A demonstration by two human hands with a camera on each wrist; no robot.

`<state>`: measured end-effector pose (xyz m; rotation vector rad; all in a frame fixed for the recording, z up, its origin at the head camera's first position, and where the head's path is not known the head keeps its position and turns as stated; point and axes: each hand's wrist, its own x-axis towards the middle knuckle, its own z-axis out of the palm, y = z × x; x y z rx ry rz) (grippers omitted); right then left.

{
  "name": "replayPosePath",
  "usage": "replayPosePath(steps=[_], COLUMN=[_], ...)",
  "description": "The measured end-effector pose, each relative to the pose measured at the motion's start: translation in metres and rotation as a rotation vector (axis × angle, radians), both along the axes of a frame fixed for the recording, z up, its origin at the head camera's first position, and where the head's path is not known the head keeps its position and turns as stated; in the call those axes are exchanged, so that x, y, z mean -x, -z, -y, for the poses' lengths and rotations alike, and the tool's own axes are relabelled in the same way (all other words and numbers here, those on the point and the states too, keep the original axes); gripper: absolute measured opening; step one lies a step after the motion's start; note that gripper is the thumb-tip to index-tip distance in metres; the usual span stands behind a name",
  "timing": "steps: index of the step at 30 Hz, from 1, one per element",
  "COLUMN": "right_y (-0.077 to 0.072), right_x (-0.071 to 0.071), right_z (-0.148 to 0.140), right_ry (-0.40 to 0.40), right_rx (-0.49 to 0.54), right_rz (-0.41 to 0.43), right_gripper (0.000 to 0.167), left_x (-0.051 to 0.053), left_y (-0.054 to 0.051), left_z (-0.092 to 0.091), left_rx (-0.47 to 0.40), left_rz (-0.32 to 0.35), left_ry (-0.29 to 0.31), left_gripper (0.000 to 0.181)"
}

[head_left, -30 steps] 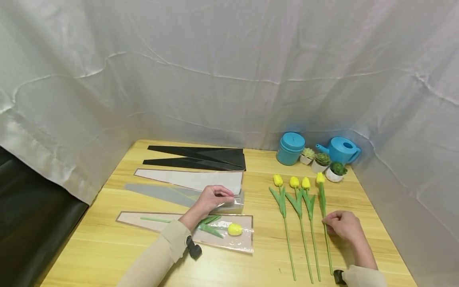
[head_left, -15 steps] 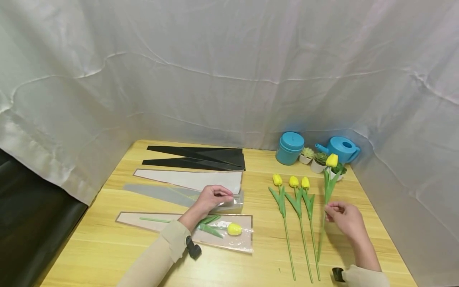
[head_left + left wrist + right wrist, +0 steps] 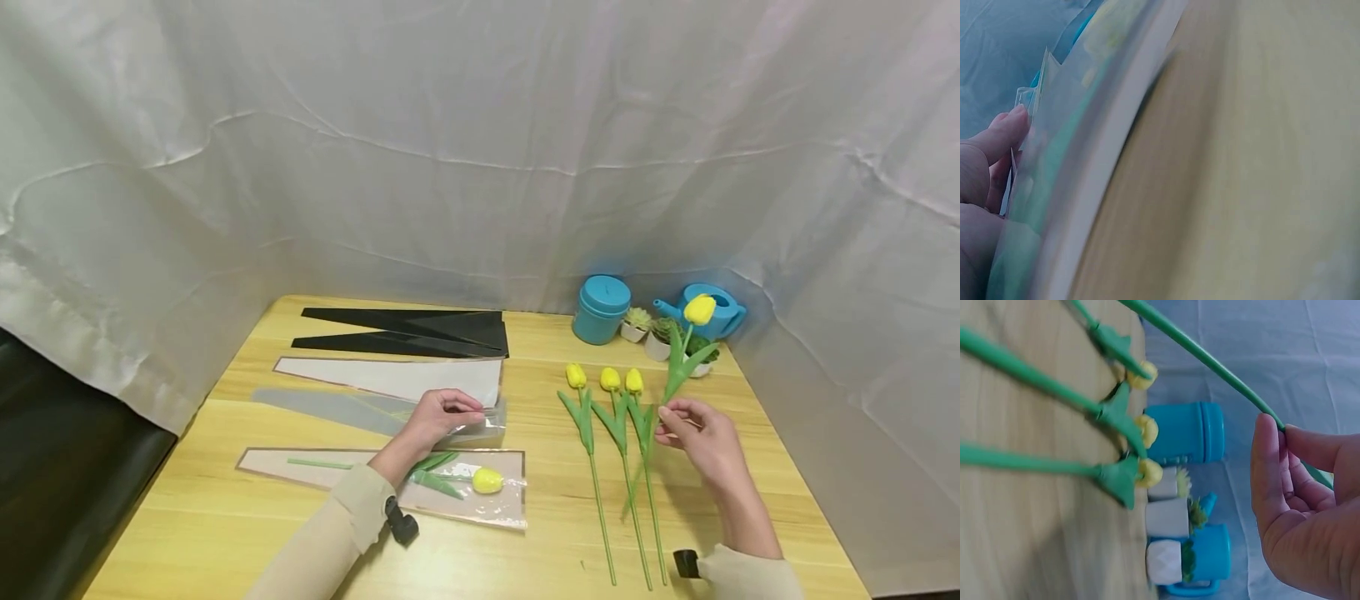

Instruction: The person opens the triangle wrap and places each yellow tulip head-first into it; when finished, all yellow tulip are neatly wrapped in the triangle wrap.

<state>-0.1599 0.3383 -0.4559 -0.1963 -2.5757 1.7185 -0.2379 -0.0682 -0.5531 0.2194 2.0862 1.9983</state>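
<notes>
My right hand (image 3: pixel 705 437) pinches the stem of a yellow tulip (image 3: pixel 700 309), raised off the table and tilted with its bloom up and away. In the right wrist view, thumb and fingertips meet on the green stem (image 3: pixel 1200 355). My left hand (image 3: pixel 435 421) pinches the wide end of a clear flower sleeve (image 3: pixel 322 404); in the left wrist view, its thumb and fingers hold a transparent edge. Closer to me lies a pale, brown-edged sleeve (image 3: pixel 495 508) with one yellow tulip (image 3: pixel 487 480) inside, partly hidden by my left forearm. Three more tulips (image 3: pixel 610 379) lie left of my right hand.
Behind the clear sleeve are a white sleeve (image 3: pixel 450 375) and black sleeves (image 3: pixel 405 343). At the back right stand a blue canister (image 3: pixel 600 310), small potted succulents (image 3: pixel 636 323) and a blue watering can (image 3: pixel 716 312). Grey curtains (image 3: pixel 450 167) surround the wooden table.
My right hand has lifted the rightmost tulip off the table and carried it left, tilting its lower stem over the other tulips. My left hand keeps its hold on the sleeve.
</notes>
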Motion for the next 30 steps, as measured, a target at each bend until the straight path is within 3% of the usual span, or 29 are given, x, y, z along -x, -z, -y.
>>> replayPosePath(steps=[7,16,30], right_y=[-0.005,-0.003,-0.005], right_x=[0.003,0.007,0.020], right_z=[0.017,0.037,0.069], right_ry=[-0.043,-0.077,-0.007], right_rx=[0.113,0.146,0.248], right_rz=[-0.031,-0.039,-0.023], right_gripper=[0.028,0.030,0.029], left_x=[0.001,0.000,0.001], left_y=[0.003,0.004,0.002], left_z=[0.000,0.000,0.000], left_rx=[-0.009,-0.002,-0.031], left_rz=[0.001,-0.003,0.014], left_ry=[0.001,0.002,0.006], left_gripper=[0.025,0.025,0.026])
